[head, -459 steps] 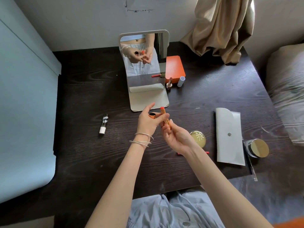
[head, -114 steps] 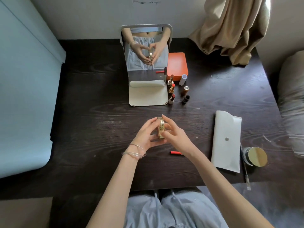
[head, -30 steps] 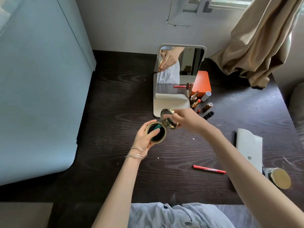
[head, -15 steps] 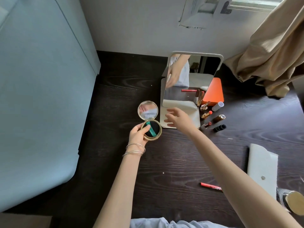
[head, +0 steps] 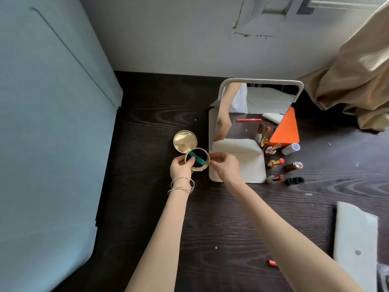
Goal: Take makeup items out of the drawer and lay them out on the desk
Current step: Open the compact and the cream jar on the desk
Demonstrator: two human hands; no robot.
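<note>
While the left hand [head: 181, 167] grips the open gold compact [head: 196, 160] from its left side, thumb lying over the dark puff with the green ribbon, the right hand [head: 225, 168] has come back in and now pinches the compact's right rim with its fingertips [head: 213, 158]; half a second ago that hand was off it, hovering open over the mirror's base. The lid [head: 185, 141] is flipped all the way back, up and to the left of the base, showing a pale gold inside, same as half a second ago, whereas a second ago the right hand was only lifting it open. The compact sits low over the dark wooden desk [head: 231, 218], just left of the white standing mirror [head: 248, 163], can't tell if it's actually touching the wood. Bangles [head: 181, 185] on the left wrist. Right of the mirror base there's the little lineup of lipsticks [head: 275, 162], uncapped, with a brown-and-gold cap [head: 293, 166] and a black cap [head: 294, 180] beside them, a white tube [head: 291, 148] and an orange case [head: 285, 131] behind, all where they were. A red pencil [head: 272, 263] peeks out from under the right forearm, and a white pouch [head: 355, 245] lies at the far right edge. The view has swung further left again, so the blue panel [head: 48, 144] takes up more of the frame.
</note>
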